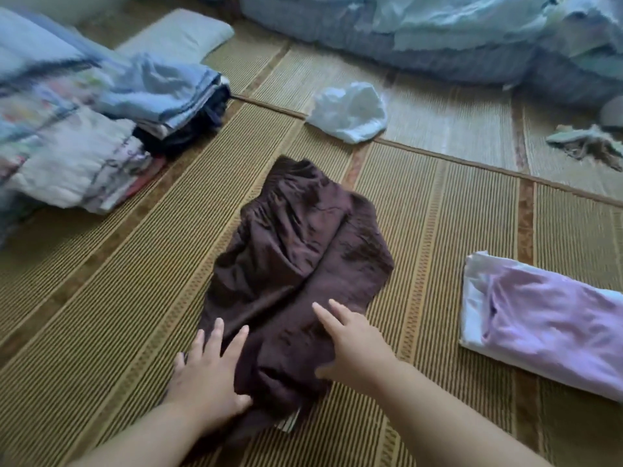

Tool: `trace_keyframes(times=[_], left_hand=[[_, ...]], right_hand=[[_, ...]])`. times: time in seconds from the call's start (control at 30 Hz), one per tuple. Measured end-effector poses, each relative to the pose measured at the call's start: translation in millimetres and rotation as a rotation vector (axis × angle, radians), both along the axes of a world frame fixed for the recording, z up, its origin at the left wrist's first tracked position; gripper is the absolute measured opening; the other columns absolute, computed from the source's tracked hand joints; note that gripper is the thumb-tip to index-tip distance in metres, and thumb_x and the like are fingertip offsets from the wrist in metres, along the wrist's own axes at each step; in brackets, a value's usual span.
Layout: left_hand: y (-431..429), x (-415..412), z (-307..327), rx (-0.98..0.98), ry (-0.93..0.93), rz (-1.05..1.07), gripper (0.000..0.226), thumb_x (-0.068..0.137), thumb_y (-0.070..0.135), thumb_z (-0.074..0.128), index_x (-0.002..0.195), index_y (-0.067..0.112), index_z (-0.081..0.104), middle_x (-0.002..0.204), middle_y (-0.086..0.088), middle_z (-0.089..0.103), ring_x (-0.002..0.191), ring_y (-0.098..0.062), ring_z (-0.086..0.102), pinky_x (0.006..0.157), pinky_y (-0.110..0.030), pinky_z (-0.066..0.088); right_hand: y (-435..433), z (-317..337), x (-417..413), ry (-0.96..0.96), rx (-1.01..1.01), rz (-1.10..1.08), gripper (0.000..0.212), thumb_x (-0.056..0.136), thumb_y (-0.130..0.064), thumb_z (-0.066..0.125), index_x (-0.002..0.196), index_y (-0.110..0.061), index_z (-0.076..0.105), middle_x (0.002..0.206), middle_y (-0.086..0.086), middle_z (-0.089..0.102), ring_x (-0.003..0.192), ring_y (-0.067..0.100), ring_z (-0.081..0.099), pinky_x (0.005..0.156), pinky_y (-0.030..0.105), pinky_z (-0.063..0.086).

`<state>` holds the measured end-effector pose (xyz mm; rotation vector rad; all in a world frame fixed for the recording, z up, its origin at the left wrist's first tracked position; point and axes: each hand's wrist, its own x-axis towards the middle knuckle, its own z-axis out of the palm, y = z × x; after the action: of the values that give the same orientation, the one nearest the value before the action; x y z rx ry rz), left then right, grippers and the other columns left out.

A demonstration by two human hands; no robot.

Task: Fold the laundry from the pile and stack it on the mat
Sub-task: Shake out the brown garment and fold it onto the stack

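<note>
A dark brown garment (296,251) lies lengthwise on the woven straw mat (118,298), folded along its length. My left hand (209,369) rests flat on its near left edge with straight fingers. My right hand (354,342) lies on the near right part of the cloth, fingers stretched forward and the thumb down at the fabric. A folded lilac and white garment (546,318) lies on the mat to the right. At the left stands a stack of folded laundry (101,129) in pale blue, white and dark colours.
A crumpled white cloth (350,111) lies beyond the brown garment. A heap of pale blue bedding (438,32) fills the back. A pale pillow (178,35) sits at back left. A small greyish rag (586,143) lies at far right.
</note>
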<state>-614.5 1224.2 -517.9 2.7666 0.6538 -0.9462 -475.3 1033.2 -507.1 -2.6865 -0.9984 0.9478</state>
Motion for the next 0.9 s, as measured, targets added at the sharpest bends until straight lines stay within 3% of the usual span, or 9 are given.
trace_keyframes(times=[0.1,0.23,0.33,0.4,0.47,0.57,0.73,0.83,0.9], left_hand=[[14,-7,-15,-0.028,0.007,-0.018,0.102,0.072,0.066,0.061,0.149,0.041,-0.001,0.159,-0.005,-0.011,0.145,-0.030,0.002,0.114,-0.048,0.021],[19,-2,-20,-0.052,-0.160,-0.054,0.052,0.083,0.054,0.058,0.130,0.039,0.042,0.141,0.008,0.030,0.126,-0.018,0.033,0.098,-0.034,0.040],[22,2,-13,-0.157,-0.205,-0.004,0.018,0.093,0.039,0.049,0.107,0.030,0.055,0.119,0.009,0.047,0.111,-0.019,0.049,0.087,-0.035,0.045],[20,3,-4,-0.315,-0.320,0.190,0.006,0.092,0.034,0.050,0.093,0.029,0.053,0.102,0.009,0.053,0.098,-0.018,0.055,0.083,-0.036,0.047],[14,5,19,-0.469,-0.480,0.398,0.012,0.091,0.028,0.053,0.081,0.031,0.050,0.091,0.008,0.055,0.087,-0.014,0.056,0.081,-0.037,0.047],[-4,12,69,-0.687,-0.653,0.543,0.011,0.091,0.026,0.059,0.083,0.034,0.058,0.091,0.011,0.063,0.087,-0.002,0.059,0.078,-0.024,0.049],[-27,15,162,-0.865,-0.755,0.624,0.023,0.091,0.029,0.060,0.100,0.048,0.050,0.104,0.021,0.059,0.101,0.004,0.056,0.079,-0.010,0.043],[-35,5,222,-0.867,-0.738,0.596,0.033,0.084,0.046,0.063,0.110,0.050,0.043,0.118,0.022,0.052,0.114,-0.005,0.052,0.096,-0.028,0.044],[-39,-6,258,-0.849,-0.735,0.554,0.066,0.062,0.076,0.062,0.118,0.049,0.039,0.122,0.021,0.048,0.114,-0.007,0.049,0.096,-0.032,0.044]], right_hand=[[21,-20,-7,0.057,-0.207,0.022,0.108,0.070,-0.052,0.074,0.148,-0.045,-0.001,0.160,0.003,-0.013,0.145,0.034,0.004,0.113,0.052,0.024],[39,-32,-16,-0.046,-0.220,-0.083,0.045,0.091,-0.032,0.057,0.132,-0.037,0.039,0.160,0.012,0.000,0.144,0.042,0.006,0.109,0.052,0.032],[40,-30,-19,-0.040,-0.038,-0.202,0.018,0.089,-0.019,0.049,0.104,-0.028,0.054,0.152,0.014,0.030,0.138,0.038,0.029,0.106,0.044,0.038],[32,-15,-19,0.004,0.223,-0.405,0.006,0.085,-0.017,0.053,0.088,-0.022,0.055,0.112,0.004,0.064,0.108,0.028,0.058,0.086,0.035,0.049],[24,17,-18,0.192,0.483,-0.681,0.012,0.087,-0.014,0.057,0.080,-0.024,0.057,0.081,0.000,0.066,0.079,0.024,0.063,0.073,0.038,0.051],[16,81,-12,0.473,0.859,-0.903,0.013,0.093,-0.004,0.053,0.084,-0.013,0.057,0.078,0.013,0.063,0.072,0.028,0.060,0.072,0.046,0.052],[7,231,18,0.425,1.208,-0.904,0.019,0.094,0.002,0.045,0.081,-0.011,0.048,0.055,-0.003,0.057,0.047,0.007,0.054,0.048,0.026,0.050],[-4,345,28,0.364,1.270,-0.795,0.019,0.094,-0.002,0.047,0.082,-0.016,0.051,0.065,0.001,0.061,0.056,0.010,0.060,0.056,0.031,0.051],[-16,414,27,0.310,1.281,-0.690,0.022,0.094,-0.003,0.047,0.080,-0.020,0.052,0.071,0.003,0.058,0.061,0.015,0.056,0.058,0.032,0.045]])
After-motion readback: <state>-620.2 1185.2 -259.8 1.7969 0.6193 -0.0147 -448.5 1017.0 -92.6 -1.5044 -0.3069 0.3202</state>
